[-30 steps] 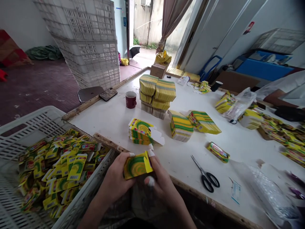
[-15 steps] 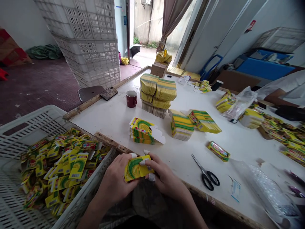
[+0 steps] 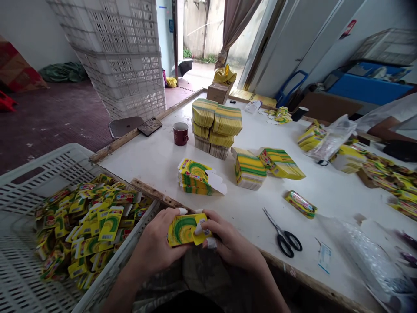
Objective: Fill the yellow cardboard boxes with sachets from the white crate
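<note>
Clasping a yellow-and-green printed carton [image 3: 180,229] by its left end in the left grip [image 3: 155,239], pressing its right-end flap [image 3: 198,239] with white-covered fingertips [image 3: 201,227] of the right grip [image 3: 233,241]. Holding it at the near edge of the desk [image 3: 243,221], beside a plastic crate [image 3: 19,221] of similar cartons [image 3: 110,224], facing black-handled scissors [image 3: 280,231].

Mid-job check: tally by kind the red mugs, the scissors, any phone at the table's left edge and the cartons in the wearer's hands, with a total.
Red mug: 1
Scissors: 1 pair
Phone, left edge of table: 1
Yellow-green carton, in left hand and right hand: 1
Total: 4
</note>
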Motion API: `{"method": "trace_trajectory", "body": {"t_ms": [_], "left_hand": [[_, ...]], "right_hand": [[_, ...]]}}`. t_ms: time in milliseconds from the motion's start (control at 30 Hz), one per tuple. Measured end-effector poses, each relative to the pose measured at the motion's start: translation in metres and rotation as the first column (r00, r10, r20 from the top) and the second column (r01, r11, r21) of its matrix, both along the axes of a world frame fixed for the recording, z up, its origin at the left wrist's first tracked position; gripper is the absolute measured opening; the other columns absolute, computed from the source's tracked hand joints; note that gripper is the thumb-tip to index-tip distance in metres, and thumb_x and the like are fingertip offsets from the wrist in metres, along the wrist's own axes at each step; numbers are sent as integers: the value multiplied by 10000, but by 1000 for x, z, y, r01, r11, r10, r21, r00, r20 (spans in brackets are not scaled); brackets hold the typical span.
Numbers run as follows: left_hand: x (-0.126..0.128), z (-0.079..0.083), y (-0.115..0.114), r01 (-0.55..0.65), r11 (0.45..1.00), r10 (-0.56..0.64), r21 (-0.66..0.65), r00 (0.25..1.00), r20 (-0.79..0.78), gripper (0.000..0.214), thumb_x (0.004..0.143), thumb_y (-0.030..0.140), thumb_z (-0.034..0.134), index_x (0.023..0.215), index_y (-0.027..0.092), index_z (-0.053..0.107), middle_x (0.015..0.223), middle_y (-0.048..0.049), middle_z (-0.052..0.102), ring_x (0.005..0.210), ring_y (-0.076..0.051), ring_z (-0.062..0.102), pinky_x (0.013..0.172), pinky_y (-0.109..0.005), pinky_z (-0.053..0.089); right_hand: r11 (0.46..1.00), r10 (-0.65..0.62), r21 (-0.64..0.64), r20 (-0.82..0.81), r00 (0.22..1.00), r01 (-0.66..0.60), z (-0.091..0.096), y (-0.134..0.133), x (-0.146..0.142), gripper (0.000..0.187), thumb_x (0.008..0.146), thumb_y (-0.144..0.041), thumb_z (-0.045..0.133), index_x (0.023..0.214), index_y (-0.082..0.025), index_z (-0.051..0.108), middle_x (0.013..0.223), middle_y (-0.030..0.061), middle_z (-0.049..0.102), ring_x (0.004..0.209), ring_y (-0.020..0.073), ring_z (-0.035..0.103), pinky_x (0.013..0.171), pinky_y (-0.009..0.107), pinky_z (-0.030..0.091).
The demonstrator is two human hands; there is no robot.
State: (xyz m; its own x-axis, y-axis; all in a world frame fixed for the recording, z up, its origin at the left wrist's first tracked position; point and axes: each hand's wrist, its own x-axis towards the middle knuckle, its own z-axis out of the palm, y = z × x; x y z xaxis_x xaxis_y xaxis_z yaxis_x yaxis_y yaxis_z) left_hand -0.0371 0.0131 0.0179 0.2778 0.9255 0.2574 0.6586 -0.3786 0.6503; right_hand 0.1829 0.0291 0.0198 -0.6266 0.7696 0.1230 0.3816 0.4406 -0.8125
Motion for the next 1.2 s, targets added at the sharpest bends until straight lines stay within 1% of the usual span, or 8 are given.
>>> {"method": "trace_trajectory", "body": {"t_ms": [333, 567, 633, 700, 767, 867, 1000, 1200], "left_hand": [[-2, -1, 5, -3, 1000, 3, -4, 1000, 1, 603, 662, 305, 781, 1157, 250, 441, 1049, -27, 606, 950, -205, 600, 817, -302, 499], [8, -15, 0, -212, 977, 207, 12, 961, 182, 539, 641, 333, 796, 1105, 228, 541, 1033, -66, 613, 955, -255, 593, 842, -355, 491], [4, -20, -1, -384, 915, 391, -127, 757, 523, 635, 531, 308, 862, 1093, 237, 574, 1030, -45, 626, 911, -231, 610, 809, -311, 507], [-2, -21, 1, -493, 817, 495, -300, 333, 802, 621, 545, 429, 835, 1077, 232, 582, 1028, -32, 622, 870, -187, 614, 741, -254, 525], [-9, -19, 5, -448, 756, 501, -478, -76, 862, 595, 663, 635, 667, 1045, 188, 577, 1043, -67, 612, 890, -176, 614, 722, -245, 545], [-12, -17, 10, -203, 727, 558, -656, -381, 737, 679, 794, 746, 394, 1011, 125, 561, 1097, -158, 600, 945, -211, 622, 744, -312, 577], [-4, -18, 11, -19, 728, 633, -685, -364, 683, 502, 910, 551, 372, 1031, 121, 600, 941, -105, 630, 691, -162, 617, 548, -267, 561], [14, -20, 14, 5, 713, 675, -701, -275, 684, 238, 830, 323, 579, 944, 124, 643, 732, -46, 609, 572, -130, 558, 499, -217, 515]], "right_hand": [[997, 28, -64, -106, 994, -35, -8, 2, 0, 295, 899, -298, 550, 1188, -236, 548, 1268, 103, 484, 1145, 200, 534, 981, 315, 451], [973, -228, -19, -135, 964, 228, -30, -12, -35, 685, 905, -213, 481, 1471, -219, 94, 1511, 164, 222, 1411, 248, 268, 1136, 449, 296], [965, -257, 2, -197, 946, 263, -27, -5, -37, 739, 856, -243, 576, 1456, -203, 146, 1447, 165, 360, 1318, 249, 418, 1084, 425, 379], [903, -394, 73, -253, 884, 424, -20, 12, -34, 577, 832, -259, 610, 1345, -193, 356, 1262, 134, 551, 1135, 233, 564, 981, 390, 469], [771, -569, 163, -258, 781, 615, -12, 36, -28, 351, 857, -247, 562, 1196, -184, 492, 1057, 100, 642, 979, 217, 609, 889, 367, 504], [697, -660, 277, -113, 743, 662, -8, 72, -25, 406, 833, -167, 532, 1234, -144, 476, 1067, 125, 648, 992, 247, 578, 885, 392, 490], [735, -636, 326, 28, 771, 594, -14, 98, -31, 471, 725, -13, 470, 1179, -116, 539, 1027, 155, 646, 967, 288, 547, 897, 465, 453], [732, -649, 277, 9, 761, 622, -20, 100, -34, 510, 701, -17, 460, 1204, -101, 484, 1055, 172, 580, 966, 290, 531, 861, 474, 461]]}}
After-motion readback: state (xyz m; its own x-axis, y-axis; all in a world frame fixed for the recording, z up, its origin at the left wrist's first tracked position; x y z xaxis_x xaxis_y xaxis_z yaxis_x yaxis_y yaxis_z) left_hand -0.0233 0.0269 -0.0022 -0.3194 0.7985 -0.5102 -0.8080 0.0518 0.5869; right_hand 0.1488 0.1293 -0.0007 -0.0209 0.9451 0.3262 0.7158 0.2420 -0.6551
